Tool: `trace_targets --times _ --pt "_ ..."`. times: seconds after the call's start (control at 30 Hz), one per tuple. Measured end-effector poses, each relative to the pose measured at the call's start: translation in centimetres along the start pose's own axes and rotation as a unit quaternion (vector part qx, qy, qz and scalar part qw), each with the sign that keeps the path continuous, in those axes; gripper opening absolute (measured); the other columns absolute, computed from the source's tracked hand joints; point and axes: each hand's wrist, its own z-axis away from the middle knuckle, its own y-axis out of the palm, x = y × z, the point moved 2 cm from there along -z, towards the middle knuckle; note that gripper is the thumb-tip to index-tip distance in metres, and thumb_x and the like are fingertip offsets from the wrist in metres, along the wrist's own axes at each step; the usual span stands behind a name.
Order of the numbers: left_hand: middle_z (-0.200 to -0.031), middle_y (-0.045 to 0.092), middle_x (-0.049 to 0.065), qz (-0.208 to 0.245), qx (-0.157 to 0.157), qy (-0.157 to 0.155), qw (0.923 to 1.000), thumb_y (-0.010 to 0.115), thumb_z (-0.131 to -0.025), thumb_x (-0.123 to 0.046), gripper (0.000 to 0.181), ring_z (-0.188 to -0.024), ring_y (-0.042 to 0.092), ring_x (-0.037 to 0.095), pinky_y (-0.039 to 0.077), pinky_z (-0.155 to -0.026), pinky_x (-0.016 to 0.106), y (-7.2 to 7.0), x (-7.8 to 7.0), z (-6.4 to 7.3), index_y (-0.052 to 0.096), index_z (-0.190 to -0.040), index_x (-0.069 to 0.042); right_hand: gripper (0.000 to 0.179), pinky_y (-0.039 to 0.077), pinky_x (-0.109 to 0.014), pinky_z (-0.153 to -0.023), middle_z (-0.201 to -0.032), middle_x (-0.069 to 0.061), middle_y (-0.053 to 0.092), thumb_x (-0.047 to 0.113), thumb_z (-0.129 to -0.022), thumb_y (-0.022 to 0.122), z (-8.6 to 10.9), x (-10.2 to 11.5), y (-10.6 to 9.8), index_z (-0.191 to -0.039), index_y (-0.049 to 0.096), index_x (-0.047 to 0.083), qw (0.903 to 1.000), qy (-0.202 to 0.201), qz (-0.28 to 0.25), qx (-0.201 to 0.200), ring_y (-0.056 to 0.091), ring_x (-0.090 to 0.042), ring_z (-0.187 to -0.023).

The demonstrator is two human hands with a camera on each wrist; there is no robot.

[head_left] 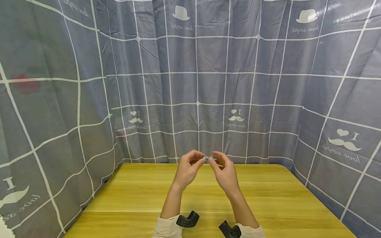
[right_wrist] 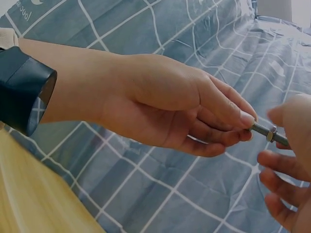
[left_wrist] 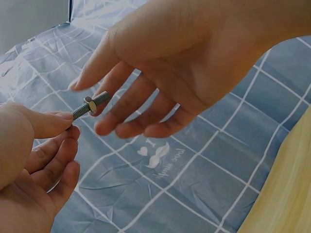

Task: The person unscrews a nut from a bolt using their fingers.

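In the head view my left hand (head_left: 186, 169) and right hand (head_left: 227, 172) meet above the far part of the table. The left hand pinches one end of a threaded metal bolt (left_wrist: 80, 112) between thumb and fingers, so that end is hidden. A small hex nut (left_wrist: 92, 105) sits partway along the thread. Close around the bolt's free end, the right hand (left_wrist: 170, 73) has its fingers loosely extended, thumb apart from them, without gripping it. The right wrist view shows the left hand (right_wrist: 170, 104) holding the bolt (right_wrist: 261, 128), with the right hand at the right edge.
A yellow wood-grain table (head_left: 208, 205) lies below both hands. Grey-blue curtains (head_left: 184, 86) with white grid lines surround it on the back and sides. Each wrist wears a black mount (head_left: 188, 219) over a light sleeve (head_left: 168, 227).
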Motion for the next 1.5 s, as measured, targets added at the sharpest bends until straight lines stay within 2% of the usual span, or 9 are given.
trace_targets --times 0.17,0.27,0.5,0.73,0.93,1.07,1.17,1.4,1.5 --pt "-0.097 0.068 0.023 0.001 0.006 0.005 1.0000 0.065 -0.098 0.008 0.009 -0.091 0.065 0.036 0.053 -0.085 0.042 -0.2 -2.4 0.3 0.068 -0.105 0.012 0.023 0.053 -0.037 -0.093 -0.106 -0.009 0.072 0.017 -0.107 0.061 -0.1 -0.2 0.0 -0.116 0.071 -0.001 0.9996 -0.024 -0.002 -0.013 0.068 -0.028 -0.102" --pt "-0.097 0.068 0.023 0.003 0.003 0.006 1.0000 0.066 -0.098 0.007 0.009 -0.091 0.065 0.036 0.053 -0.084 0.041 -0.3 -3.0 0.4 0.069 -0.105 0.012 0.014 0.052 -0.035 -0.088 -0.105 -0.008 0.071 0.009 -0.104 0.064 -0.1 -0.1 0.0 -0.114 0.071 0.002 0.9989 -0.043 0.006 -0.020 0.067 -0.026 -0.099" --pt "-0.097 0.069 0.019 0.005 -0.006 0.003 1.0000 0.066 -0.098 0.006 0.008 -0.091 0.065 0.032 0.053 -0.084 0.039 -0.2 -2.7 0.4 0.070 -0.104 0.008 0.032 0.051 -0.046 -0.092 -0.122 -0.011 0.069 0.016 -0.103 0.068 -0.1 -0.2 0.0 -0.133 0.065 0.009 0.9995 -0.023 0.017 -0.012 0.065 -0.026 -0.107" --pt "-0.096 0.068 0.022 0.004 0.002 0.000 1.0000 0.065 -0.098 0.006 0.007 -0.090 0.064 0.035 0.052 -0.083 0.042 -0.3 -2.8 0.4 0.069 -0.104 0.010 0.015 0.051 -0.033 -0.082 -0.106 -0.012 0.071 0.013 -0.104 0.065 -0.1 -0.4 -0.1 -0.113 0.072 0.003 0.9985 -0.034 0.011 -0.041 0.066 -0.027 -0.098" --pt "-0.097 0.067 0.023 0.002 0.003 0.002 1.0000 0.065 -0.099 0.006 0.007 -0.090 0.064 0.034 0.052 -0.083 0.042 -0.3 -2.9 0.4 0.068 -0.104 0.010 0.028 0.051 -0.042 -0.089 -0.120 -0.009 0.068 0.014 -0.102 0.068 -0.2 -0.3 -0.1 -0.130 0.066 0.007 0.9994 -0.020 0.009 -0.025 0.064 -0.026 -0.105" --pt "-0.097 0.067 0.023 0.003 0.006 0.000 1.0000 0.065 -0.099 0.006 0.007 -0.090 0.064 0.034 0.052 -0.083 0.041 -0.4 -2.9 0.4 0.068 -0.104 0.010 0.025 0.051 -0.040 -0.088 -0.112 -0.010 0.071 0.020 -0.105 0.066 -0.1 -0.4 -0.1 -0.123 0.071 0.004 0.9996 -0.003 0.017 -0.021 0.065 -0.025 -0.102" --pt "-0.097 0.067 0.023 0.005 0.007 -0.001 1.0000 0.065 -0.099 0.006 0.008 -0.091 0.064 0.034 0.052 -0.083 0.041 -0.4 -2.9 0.5 0.068 -0.104 0.011 0.017 0.052 -0.036 -0.085 -0.105 -0.010 0.072 0.015 -0.105 0.065 -0.1 -0.3 -0.1 -0.115 0.073 0.004 0.9995 -0.015 0.018 -0.020 0.065 -0.023 -0.098" --pt "-0.096 0.067 0.023 0.007 0.005 0.003 1.0000 0.065 -0.099 0.005 0.006 -0.090 0.064 0.035 0.053 -0.083 0.042 -0.3 -2.9 0.4 0.068 -0.102 0.009 0.028 0.052 -0.042 -0.089 -0.122 -0.010 0.068 0.012 -0.102 0.068 -0.1 -0.1 0.0 -0.130 0.067 0.008 0.9998 -0.018 0.006 -0.006 0.063 -0.024 -0.105" --pt "-0.096 0.067 0.024 0.007 0.006 0.002 1.0000 0.065 -0.099 0.006 0.006 -0.089 0.064 0.036 0.052 -0.082 0.042 -0.3 -2.9 0.5 0.068 -0.102 0.009 0.024 0.051 -0.038 -0.084 -0.116 -0.011 0.071 0.015 -0.104 0.066 0.0 -0.1 0.0 -0.126 0.069 0.006 0.9999 -0.009 0.007 -0.006 0.063 -0.025 -0.101"
